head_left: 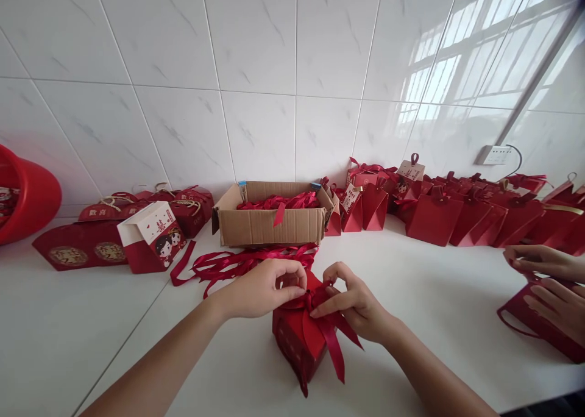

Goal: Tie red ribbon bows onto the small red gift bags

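A red gift box (301, 338) stands on the white table in front of me, with a dark red ribbon (333, 344) tied in a bow at its top and two tails hanging down its side. My left hand (269, 286) pinches the left part of the bow between thumb and fingertips. On the bow's other side my right hand (354, 301) has its fingers closed on a ribbon loop. Just behind the box lies a heap of loose red ribbons (228, 263). The box's underside and the knot's centre are partly hidden.
Behind the ribbons stands an open cardboard box (269, 227) holding more ribbon. Red gift boxes (86, 246) sit at left beside a red tub (39, 200); several red gift bags (434, 219) line the wall at right. Another person's hands (555, 295) hold a red bag at far right.
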Demonstrator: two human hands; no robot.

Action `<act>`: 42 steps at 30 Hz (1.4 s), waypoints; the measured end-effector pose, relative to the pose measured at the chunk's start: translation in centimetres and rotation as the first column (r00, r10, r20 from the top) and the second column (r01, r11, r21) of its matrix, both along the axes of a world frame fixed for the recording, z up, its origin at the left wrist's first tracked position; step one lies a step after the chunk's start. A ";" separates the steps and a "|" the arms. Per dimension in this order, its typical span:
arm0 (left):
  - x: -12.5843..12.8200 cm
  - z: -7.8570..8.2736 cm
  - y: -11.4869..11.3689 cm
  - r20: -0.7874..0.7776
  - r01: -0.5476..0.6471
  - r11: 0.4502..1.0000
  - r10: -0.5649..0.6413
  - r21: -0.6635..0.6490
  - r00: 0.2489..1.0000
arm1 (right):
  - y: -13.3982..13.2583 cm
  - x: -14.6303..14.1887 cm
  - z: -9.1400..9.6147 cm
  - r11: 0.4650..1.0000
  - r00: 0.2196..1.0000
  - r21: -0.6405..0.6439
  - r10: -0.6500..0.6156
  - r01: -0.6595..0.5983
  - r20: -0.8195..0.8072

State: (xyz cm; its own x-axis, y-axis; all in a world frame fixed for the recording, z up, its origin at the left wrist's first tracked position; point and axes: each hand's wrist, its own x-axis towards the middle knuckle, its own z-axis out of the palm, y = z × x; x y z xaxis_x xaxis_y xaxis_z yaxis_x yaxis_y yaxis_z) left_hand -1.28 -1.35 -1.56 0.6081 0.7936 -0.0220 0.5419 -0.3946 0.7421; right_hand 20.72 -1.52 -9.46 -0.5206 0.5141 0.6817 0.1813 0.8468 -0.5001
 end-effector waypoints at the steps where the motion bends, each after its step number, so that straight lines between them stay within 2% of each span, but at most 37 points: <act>1: 0.0 0.0 -0.1 -0.007 -0.002 1.000 0.002 -0.002 1.000 | -0.1 0.0 0.0 1.000 1.000 -0.013 0.004 -0.004 0.001; 5: -0.1 -0.3 -0.1 -0.079 -0.024 0.999 0.027 0.033 0.996 | -0.2 -0.1 -0.2 0.999 1.000 -0.033 -0.006 0.006 0.005; 8: -0.3 -0.3 -0.2 -0.124 0.014 0.998 -0.005 0.069 0.992 | -0.2 -0.1 -0.4 0.998 1.000 -0.053 -0.015 0.015 0.017; 12: -0.2 -0.1 -0.2 -0.154 0.052 0.998 -0.048 0.022 0.987 | -0.2 -0.1 -0.6 0.997 1.000 -0.077 -0.001 0.001 -0.004; 17: 0.2 -0.5 0.0 -0.084 0.095 0.994 -0.099 -0.048 0.991 | -0.2 -0.1 -0.6 0.990 0.998 -0.138 0.029 -0.037 -0.059; 21: 0.2 -0.8 0.5 -0.027 0.078 0.996 -0.079 -0.036 0.996 | -0.4 0.0 -0.5 0.989 0.999 -0.145 0.029 -0.033 -0.030; 26: -0.1 -0.9 1.2 -0.035 0.032 0.999 -0.031 0.018 0.999 | -0.7 0.0 -0.3 0.977 0.996 -0.196 0.083 -0.086 -0.023; 31: 0.0 -1.3 1.2 -0.009 0.023 0.999 -0.023 0.040 1.000 | -0.7 -0.1 -0.2 0.985 0.996 -0.146 0.086 -0.088 -0.015; 36: 0.0 -1.4 1.3 0.068 -0.018 0.998 0.014 0.058 0.998 | -0.5 0.0 -0.1 0.999 0.998 -0.049 0.020 -0.022 -0.057; 39: 0.4 -1.4 1.0 0.123 -0.040 0.998 0.035 0.044 0.992 | -0.5 -0.1 0.0 0.989 0.991 -0.144 -0.044 0.026 -0.123; 42: 1.2 -1.7 0.4 0.215 -0.117 0.993 0.117 -0.012 0.970 | -0.7 -0.4 0.0 0.956 0.976 -0.288 -0.111 0.053 -0.188</act>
